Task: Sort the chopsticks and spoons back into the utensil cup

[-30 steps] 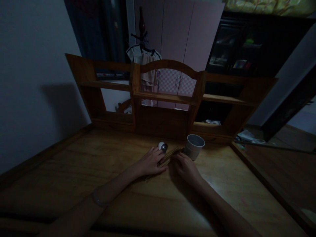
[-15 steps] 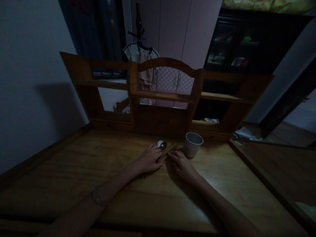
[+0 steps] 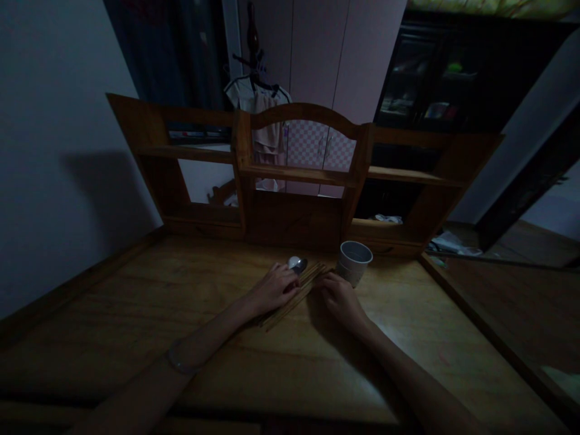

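A bundle of wooden chopsticks lies slantwise on the wooden desk, between my two hands. My left hand rests on the bundle's left side, fingers bent over it. My right hand lies at the bundle's right side with its fingers curled against the sticks. Just beyond my left fingertips are two spoon bowls, one white, one metal. A white paper cup stands upright just beyond my right hand. The room is dim, so the grips are hard to read.
A wooden shelf unit rises along the desk's far edge. A raised wooden rim borders the desk on the right and on the left. Clothes hang behind the shelf, in front of a pink wardrobe.
My left hand has slid a little to the left, baring more of the near end of the chopsticks. My right hand stays beside the cup. The view has shifted slightly.
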The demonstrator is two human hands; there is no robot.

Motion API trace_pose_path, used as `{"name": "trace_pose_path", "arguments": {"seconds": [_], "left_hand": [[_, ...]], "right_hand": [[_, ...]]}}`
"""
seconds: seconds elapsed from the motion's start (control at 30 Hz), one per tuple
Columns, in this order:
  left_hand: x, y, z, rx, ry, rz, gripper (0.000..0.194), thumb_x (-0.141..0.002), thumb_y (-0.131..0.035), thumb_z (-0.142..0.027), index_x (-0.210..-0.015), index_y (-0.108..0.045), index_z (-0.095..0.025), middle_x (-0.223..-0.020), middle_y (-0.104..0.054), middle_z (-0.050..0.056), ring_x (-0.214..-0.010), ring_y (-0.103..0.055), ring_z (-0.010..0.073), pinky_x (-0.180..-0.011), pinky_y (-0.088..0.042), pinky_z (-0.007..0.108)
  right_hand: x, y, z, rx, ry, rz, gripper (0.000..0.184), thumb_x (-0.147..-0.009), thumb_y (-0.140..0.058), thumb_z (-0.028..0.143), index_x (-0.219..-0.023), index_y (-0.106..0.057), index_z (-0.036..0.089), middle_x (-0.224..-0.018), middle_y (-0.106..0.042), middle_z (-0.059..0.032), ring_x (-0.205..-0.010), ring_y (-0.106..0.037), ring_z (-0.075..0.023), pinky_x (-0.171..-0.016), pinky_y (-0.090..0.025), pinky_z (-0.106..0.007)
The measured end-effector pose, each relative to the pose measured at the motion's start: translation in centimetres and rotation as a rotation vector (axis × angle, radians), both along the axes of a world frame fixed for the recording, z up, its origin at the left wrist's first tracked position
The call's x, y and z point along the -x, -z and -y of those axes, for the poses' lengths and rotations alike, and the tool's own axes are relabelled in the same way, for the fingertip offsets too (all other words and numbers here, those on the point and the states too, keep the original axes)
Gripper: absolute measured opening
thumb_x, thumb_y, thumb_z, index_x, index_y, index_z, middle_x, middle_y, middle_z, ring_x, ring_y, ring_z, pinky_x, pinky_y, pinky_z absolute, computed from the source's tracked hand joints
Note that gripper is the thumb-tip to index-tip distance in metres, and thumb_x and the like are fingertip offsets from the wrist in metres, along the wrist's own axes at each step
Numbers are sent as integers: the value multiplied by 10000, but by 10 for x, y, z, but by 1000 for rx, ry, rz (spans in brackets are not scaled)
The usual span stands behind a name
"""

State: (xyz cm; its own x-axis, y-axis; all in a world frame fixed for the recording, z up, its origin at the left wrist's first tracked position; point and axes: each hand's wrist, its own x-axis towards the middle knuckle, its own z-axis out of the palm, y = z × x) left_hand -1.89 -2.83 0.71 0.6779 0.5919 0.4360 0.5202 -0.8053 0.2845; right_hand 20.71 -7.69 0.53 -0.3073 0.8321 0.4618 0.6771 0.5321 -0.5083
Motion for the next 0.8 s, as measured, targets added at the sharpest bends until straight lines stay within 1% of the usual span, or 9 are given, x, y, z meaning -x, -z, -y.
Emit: {"name": "trace_pose_path", "arguments": {"seconds": [0.1,0.2,0.27,0.37,0.43,0.5,0.57,0.67,0.8], "left_hand": [[-1,-2,2,11,14,-19,167,-882,-579,-361,-831,-608,-204,-873,-620,26,-940,-508,213,-879,-332,357],[-4,-4,5,11,10,-28,315,-840,-598,-510,-807,-606,-197,-853,-606,35,-933,-499,222,-872,-332,362],[-7,-4,8,-1,-2,-41,426,-786,-600,-616,-782,-593,-190,-841,-591,41,-922,-493,232,-877,-332,376],[-10,-1,11,-21,-20,-71,512,-724,-602,-694,-755,-561,-184,-845,-574,51,-919,-488,251,-889,-334,406],[-11,0,13,-30,-20,-91,475,-758,-590,-657,-750,-550,-184,-872,-571,60,-933,-487,258,-894,-339,420],[-12,0,14,-35,-10,-109,378,-831,-558,-555,-754,-554,-185,-896,-573,67,-946,-488,260,-894,-346,430],[-13,0,16,-47,1,-125,274,-870,-529,-441,-774,-565,-187,-910,-577,72,-955,-490,260,-910,-346,444],[-15,-1,17,-95,-3,-153,179,-846,-545,-361,-823,-574,-186,-928,-578,81,-977,-488,273,-959,-326,476],[-17,-1,20,-166,-30,-201,133,-807,-568,-319,-800,-560,-186,-897,-572,87,-987,-482,288,-970,-318,484]], "right_hand": [[-6,-2,-2,0,106,-19,239,-822,-456,61,-823,-668,170,-872,-637,-54,-804,-584,-166,-739,-433,-267],[-10,-4,-2,4,206,6,213,-836,-457,105,-774,-651,165,-812,-645,-47,-744,-583,-158,-685,-403,-249],[-12,-4,-2,14,269,43,210,-837,-459,127,-752,-648,164,-769,-649,-46,-705,-579,-157,-644,-375,-245],[-12,-4,-1,30,319,93,220,-834,-459,148,-697,-632,163,-709,-648,-49,-638,-563,-151,-583,-322,-248],[-11,-3,-1,34,324,104,231,-832,-453,151,-672,-620,162,-686,-647,-51,-606,-553,-145,-560,-296,-251],[-10,-3,-1,37,327,109,234,-828,-449,150,-673,-623,163,-684,-652,-54,-604,-556,-146,-552,-284,-253],[-9,-3,0,38,330,111,233,-822,-451,149,-672,-629,165,-681,-656,-55,-607,-559,-148,-549,-277,-256],[-9,-4,0,39,333,108,235,-817,-457,151,-651,-621,170,-661,-652,-50,-586,-549,-148,-543,-265,-262],[-9,-3,0,42,320,89,239,-821,-453,150,-660,-627,174,-677,-658,-46,-599,-558,-148,-557,-283,-254]]}}
